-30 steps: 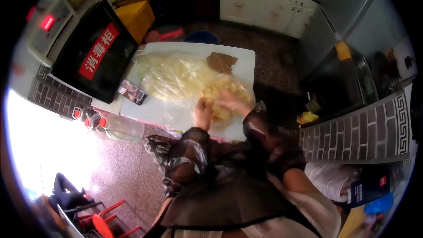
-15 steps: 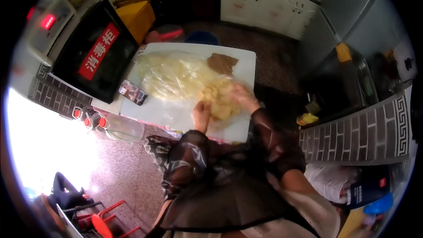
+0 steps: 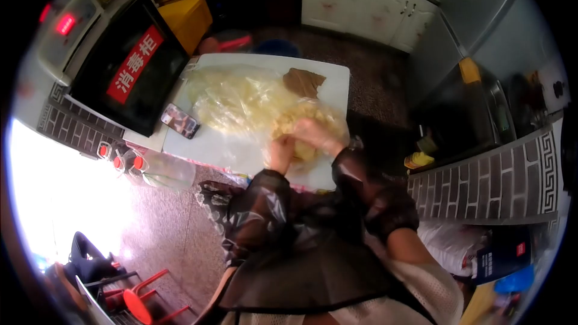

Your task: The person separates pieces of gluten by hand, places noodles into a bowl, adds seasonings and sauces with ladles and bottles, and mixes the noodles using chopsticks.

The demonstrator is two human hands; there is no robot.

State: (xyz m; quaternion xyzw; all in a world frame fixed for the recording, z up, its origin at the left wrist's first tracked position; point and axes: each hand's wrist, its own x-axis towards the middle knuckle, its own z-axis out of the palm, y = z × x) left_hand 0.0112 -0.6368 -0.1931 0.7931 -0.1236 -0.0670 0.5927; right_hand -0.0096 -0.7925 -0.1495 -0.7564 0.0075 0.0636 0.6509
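Observation:
Pale yellow food pieces [image 3: 306, 151] lie in a heap near the right edge of the white table [image 3: 220, 151]. My left hand [image 3: 280, 151] is closed at the heap's left side, its fingertips by those of my right hand. Reaching in over the heap, my right hand [image 3: 317, 134] has its fingers pressed together. What either hand pinches is too small and blurred to make out. A clear plastic bag [image 3: 235, 99] with pale contents spreads to the left of the heap. Behind the heap lies a brown flat piece [image 3: 304, 82].
A phone [image 3: 180, 121] lies at the table's left edge, beside a black cabinet [image 3: 129, 63] with a red label. Large clear bottles [image 3: 165, 173] stand on the floor at the left. A blue basin [image 3: 276, 48] is behind the table, and a red stool [image 3: 138, 307] is at lower left.
My right hand has moved left, over the heap, and met my left hand. My left hand has shifted slightly right, and its fingers now touch or nearly touch the right ones.

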